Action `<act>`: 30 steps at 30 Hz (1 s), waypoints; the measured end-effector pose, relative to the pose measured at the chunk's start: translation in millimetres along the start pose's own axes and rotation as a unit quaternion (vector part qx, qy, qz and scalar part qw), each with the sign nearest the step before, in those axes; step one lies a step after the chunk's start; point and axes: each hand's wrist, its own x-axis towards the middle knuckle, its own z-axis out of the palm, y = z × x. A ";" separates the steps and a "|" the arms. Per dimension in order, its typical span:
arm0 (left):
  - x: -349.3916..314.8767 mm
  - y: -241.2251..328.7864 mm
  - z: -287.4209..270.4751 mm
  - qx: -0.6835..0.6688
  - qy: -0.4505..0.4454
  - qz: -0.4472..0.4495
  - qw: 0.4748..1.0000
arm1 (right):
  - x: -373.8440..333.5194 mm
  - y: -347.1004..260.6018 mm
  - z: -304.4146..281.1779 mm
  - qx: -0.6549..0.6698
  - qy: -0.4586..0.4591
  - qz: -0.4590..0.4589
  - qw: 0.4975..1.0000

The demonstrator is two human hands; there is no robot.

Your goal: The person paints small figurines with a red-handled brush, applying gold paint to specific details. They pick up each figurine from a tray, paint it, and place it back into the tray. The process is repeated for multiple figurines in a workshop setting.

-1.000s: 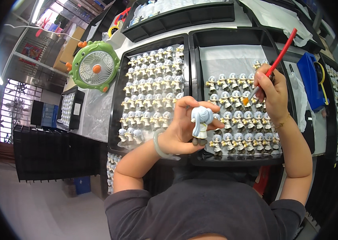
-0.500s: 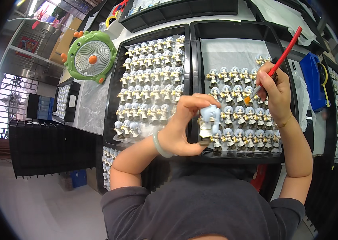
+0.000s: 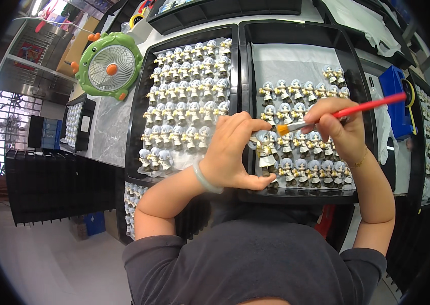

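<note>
Upright between the thumb and fingers of my left hand is a small figurine with pale blue hair, a white outfit and dark feet. It is held over the front left part of the right black tray. My right hand grips a paintbrush with a red handle and a metal ferrule. The brush's orange bristles point left, close to the figurine's head; whether they touch it I cannot tell. Rows of similar figurines stand in that tray on white paper, partly hidden by my hands.
A left black tray holds more rows of figurines. Behind its left side stands a green animal-shaped fan. A blue bin sits at the right, and another black tray lies at the back.
The brush has swung from steeply upright to nearly level, its bristles moving left toward the figurine's head. The figurine has turned in my left hand, now showing its front.
</note>
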 end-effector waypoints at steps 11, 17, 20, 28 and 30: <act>-1.2 -3.2 2.4 0.035 -0.001 -0.036 0.999 | 2.6 -2.5 7.0 -0.097 -0.119 -0.076 0.985; 3.3 -34.1 -33.7 -0.387 0.096 -0.274 0.875 | 4.4 6.5 -6.8 -0.142 0.098 0.026 0.985; -20.1 -35.2 -83.9 -0.346 0.078 -0.292 0.888 | 2.7 2.9 -17.2 -0.135 0.125 0.033 0.982; -125.6 -47.7 -94.1 0.030 -0.161 -0.290 0.943 | -1.3 2.2 2.3 -0.161 0.038 -0.021 0.986; -131.5 -46.4 -91.9 0.083 -0.188 -0.296 0.933 | -2.0 4.7 3.6 -0.159 0.025 -0.011 0.987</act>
